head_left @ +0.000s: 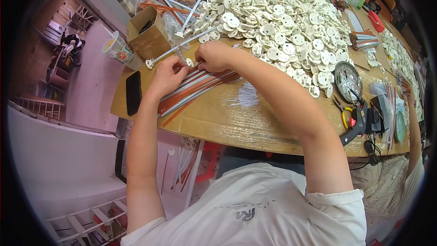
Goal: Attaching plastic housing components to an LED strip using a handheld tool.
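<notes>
My left hand (pixel 168 75) and my right hand (pixel 213 56) are close together over the far end of a bundle of flat orange and silver strips (pixel 195 88). Both have their fingers closed in a pinch; what they grip is too small and partly covered. Between the fingertips sits a small white plastic piece (pixel 190 62), with a see-through strip (pixel 180 56) rising beside it. Behind the hands, a long silver rod (pixel 175 49) lies slantwise with a white fitting (pixel 150 64) at its left end. Thin white pins (pixel 246 95) lie spread beneath my right forearm.
A large heap of round white plastic parts (pixel 277 23) covers the table's far side. At left are a black phone (pixel 133 93), a cardboard box (pixel 148 32) and a plastic cup (pixel 122 53). Rightward lie a round metal dish (pixel 348 81), pliers (pixel 343 111) and a glue gun (pixel 357 123). Another person's arm (pixel 414 123) shows far right.
</notes>
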`<action>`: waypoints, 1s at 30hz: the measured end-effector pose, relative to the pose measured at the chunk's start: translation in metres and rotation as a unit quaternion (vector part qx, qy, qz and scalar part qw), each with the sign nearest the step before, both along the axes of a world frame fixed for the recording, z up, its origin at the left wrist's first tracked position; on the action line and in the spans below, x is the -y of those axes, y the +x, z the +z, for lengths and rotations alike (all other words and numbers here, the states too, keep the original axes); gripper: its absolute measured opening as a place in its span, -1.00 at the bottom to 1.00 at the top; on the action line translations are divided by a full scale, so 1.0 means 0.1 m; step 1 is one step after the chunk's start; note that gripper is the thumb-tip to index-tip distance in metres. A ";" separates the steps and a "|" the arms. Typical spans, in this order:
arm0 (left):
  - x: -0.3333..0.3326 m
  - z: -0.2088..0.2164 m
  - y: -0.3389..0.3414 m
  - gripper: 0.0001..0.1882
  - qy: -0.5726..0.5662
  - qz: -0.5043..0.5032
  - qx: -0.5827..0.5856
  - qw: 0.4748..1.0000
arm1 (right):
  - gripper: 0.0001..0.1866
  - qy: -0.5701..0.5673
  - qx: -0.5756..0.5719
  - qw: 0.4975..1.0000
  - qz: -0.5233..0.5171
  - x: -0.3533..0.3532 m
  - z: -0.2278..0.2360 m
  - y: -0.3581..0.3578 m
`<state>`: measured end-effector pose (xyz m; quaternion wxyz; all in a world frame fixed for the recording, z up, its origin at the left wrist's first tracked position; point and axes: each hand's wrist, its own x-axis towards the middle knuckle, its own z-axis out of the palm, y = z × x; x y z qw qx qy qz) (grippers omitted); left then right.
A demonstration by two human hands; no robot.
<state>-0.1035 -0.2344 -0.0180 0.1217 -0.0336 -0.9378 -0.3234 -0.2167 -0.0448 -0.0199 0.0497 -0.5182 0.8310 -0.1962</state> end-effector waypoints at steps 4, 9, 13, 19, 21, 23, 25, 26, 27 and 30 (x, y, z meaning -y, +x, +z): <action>0.01 0.00 0.05 -0.75 0.017 0.012 0.005 1.000 | -0.76 -0.006 0.009 1.000 0.001 0.00 0.00 0.03; -0.04 0.06 0.06 -0.73 0.027 0.015 0.030 0.999 | -0.76 -0.011 0.009 1.000 -0.007 -0.04 0.01 0.03; 0.06 -0.04 0.04 -0.74 0.035 0.002 0.022 0.999 | -0.76 -0.024 0.008 1.000 -0.005 0.01 0.00 0.07; -0.03 0.07 0.04 -0.79 0.040 -0.004 0.046 0.998 | -0.77 -0.025 -0.013 0.999 -0.016 0.09 -0.02 0.06; -0.03 0.08 0.05 -0.81 0.050 -0.007 0.047 0.998 | -0.77 -0.005 -0.012 1.000 -0.028 0.11 -0.01 0.06; -0.02 0.07 0.06 -0.82 0.056 -0.013 0.042 0.997 | -0.78 -0.014 0.001 1.000 -0.015 0.12 -0.01 0.08; 0.00 0.06 0.06 -0.83 0.048 -0.013 0.037 0.998 | -0.81 -0.014 0.000 1.000 -0.014 0.12 0.00 0.10; -0.01 0.07 0.06 -0.83 0.040 -0.015 0.032 0.999 | -0.83 -0.013 0.000 1.000 -0.016 0.10 0.00 0.11; -0.02 0.08 0.06 -0.83 0.041 -0.015 0.032 0.999 | -0.83 -0.012 0.000 1.000 -0.017 0.10 0.00 0.10; -0.01 0.11 0.06 -0.83 0.029 -0.010 0.047 0.998 | -0.85 -0.019 0.005 1.000 -0.025 0.09 -0.01 0.10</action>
